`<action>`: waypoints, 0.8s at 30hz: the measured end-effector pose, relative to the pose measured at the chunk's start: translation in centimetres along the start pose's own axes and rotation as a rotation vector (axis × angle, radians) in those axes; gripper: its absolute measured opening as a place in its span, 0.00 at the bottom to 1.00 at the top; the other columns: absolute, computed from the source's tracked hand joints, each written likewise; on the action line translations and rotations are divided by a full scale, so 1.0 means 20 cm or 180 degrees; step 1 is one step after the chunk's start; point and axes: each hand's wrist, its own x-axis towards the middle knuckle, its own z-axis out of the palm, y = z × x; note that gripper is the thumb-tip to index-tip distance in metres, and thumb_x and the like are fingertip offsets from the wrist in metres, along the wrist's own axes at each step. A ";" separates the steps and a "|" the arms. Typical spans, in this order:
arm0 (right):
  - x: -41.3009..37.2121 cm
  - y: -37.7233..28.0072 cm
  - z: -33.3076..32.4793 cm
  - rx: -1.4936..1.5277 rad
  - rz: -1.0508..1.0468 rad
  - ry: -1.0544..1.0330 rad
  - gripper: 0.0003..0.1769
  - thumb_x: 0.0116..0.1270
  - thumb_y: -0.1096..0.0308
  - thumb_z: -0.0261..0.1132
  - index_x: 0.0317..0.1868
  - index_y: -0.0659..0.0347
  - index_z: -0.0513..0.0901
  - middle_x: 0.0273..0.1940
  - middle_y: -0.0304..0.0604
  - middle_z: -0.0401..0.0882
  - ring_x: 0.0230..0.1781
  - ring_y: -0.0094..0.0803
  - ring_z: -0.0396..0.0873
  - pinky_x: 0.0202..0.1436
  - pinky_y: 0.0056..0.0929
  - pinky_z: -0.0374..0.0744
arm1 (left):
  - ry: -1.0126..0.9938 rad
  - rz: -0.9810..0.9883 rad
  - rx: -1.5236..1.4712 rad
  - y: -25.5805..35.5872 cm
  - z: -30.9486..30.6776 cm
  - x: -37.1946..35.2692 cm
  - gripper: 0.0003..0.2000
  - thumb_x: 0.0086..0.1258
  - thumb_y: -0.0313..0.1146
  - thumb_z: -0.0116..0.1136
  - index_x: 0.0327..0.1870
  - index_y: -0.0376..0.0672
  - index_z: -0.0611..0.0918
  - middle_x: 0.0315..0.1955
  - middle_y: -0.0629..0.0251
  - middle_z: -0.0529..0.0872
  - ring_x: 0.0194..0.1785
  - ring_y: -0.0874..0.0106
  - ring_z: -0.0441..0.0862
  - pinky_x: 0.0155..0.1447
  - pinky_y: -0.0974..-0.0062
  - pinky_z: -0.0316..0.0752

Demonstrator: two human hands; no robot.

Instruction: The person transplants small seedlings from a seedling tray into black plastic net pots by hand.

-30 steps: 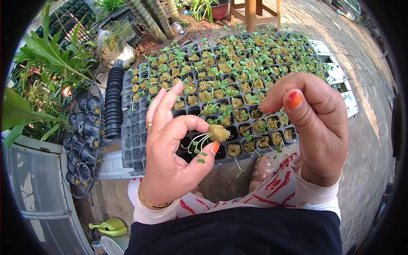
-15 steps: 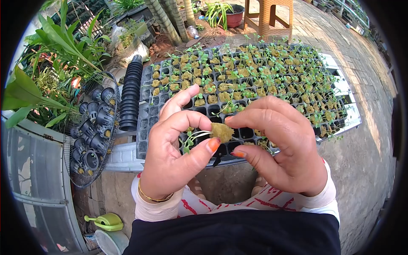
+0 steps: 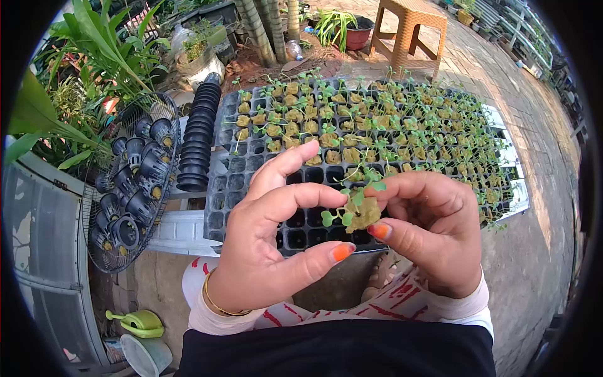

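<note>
A small yellowish sponge plug with green seedlings (image 3: 359,212) is pinched between the thumb and fingers of my right hand (image 3: 427,232), above the near edge of the black seedling tray (image 3: 251,188). My left hand (image 3: 270,245) is right beside it. Its index finger curls up to the seedling's leaves, while its thumb sits lower, apart from the plug. Both thumbs have orange nails, and a gold bangle is on my left wrist. The tray's far cells hold many sprouted plugs (image 3: 377,125); the near-left cells are empty.
A stack of black net pots (image 3: 198,135) lies left of the tray. A wire basket (image 3: 129,188) holds several more pots. Leafy plants stand at the far left, a wooden stool (image 3: 408,31) behind the tray, and a green watering can (image 3: 135,322) below left.
The seedling plug has passed from my left hand's thumb-and-finger pinch into my right hand's pinch. The plug has turned so its leaves point up. The view has tilted down slightly.
</note>
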 end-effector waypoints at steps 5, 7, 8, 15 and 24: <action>0.00 -0.02 -0.01 -0.0118 -0.0032 -0.0146 0.17 0.56 0.78 0.70 0.49 0.65 0.83 0.35 0.33 0.82 0.23 0.12 0.61 0.25 0.14 0.62 | -0.0005 0.0074 -0.0032 -0.03 0.01 0.01 0.16 0.54 0.37 0.73 0.42 0.41 0.84 0.61 0.41 0.71 0.68 0.54 0.66 0.68 0.59 0.58; 0.00 -0.02 -0.01 -0.0323 -0.0004 -0.0160 0.18 0.56 0.76 0.71 0.48 0.64 0.83 0.35 0.35 0.82 0.23 0.13 0.62 0.24 0.15 0.62 | -0.0001 0.0083 -0.0009 -0.03 0.01 0.01 0.15 0.54 0.36 0.72 0.41 0.41 0.84 0.61 0.41 0.71 0.68 0.53 0.66 0.68 0.59 0.58; 0.01 -0.03 0.00 -0.0326 -0.0007 -0.0157 0.18 0.56 0.76 0.71 0.48 0.64 0.83 0.35 0.35 0.82 0.23 0.13 0.62 0.24 0.15 0.62 | -0.0001 0.0095 0.0017 -0.03 0.01 0.01 0.15 0.54 0.35 0.71 0.40 0.41 0.84 0.61 0.40 0.70 0.68 0.53 0.67 0.68 0.59 0.58; 0.00 -0.05 0.00 -0.0894 -0.0342 0.0032 0.15 0.58 0.75 0.69 0.46 0.70 0.81 0.40 0.42 0.80 0.29 0.17 0.68 0.33 0.15 0.66 | 0.0111 0.0301 0.0707 -0.02 0.01 0.03 0.14 0.50 0.34 0.70 0.38 0.42 0.84 0.59 0.40 0.72 0.66 0.48 0.67 0.70 0.55 0.56; -0.02 -0.14 -0.07 -0.1927 -0.1530 0.0613 0.28 0.70 0.43 0.55 0.34 0.63 0.83 0.31 0.43 0.72 0.30 0.29 0.69 0.34 0.26 0.68 | 0.0517 0.0533 0.0776 -0.04 0.02 0.04 0.12 0.49 0.29 0.68 0.35 0.39 0.80 0.42 0.55 0.84 0.52 0.61 0.79 0.65 0.57 0.67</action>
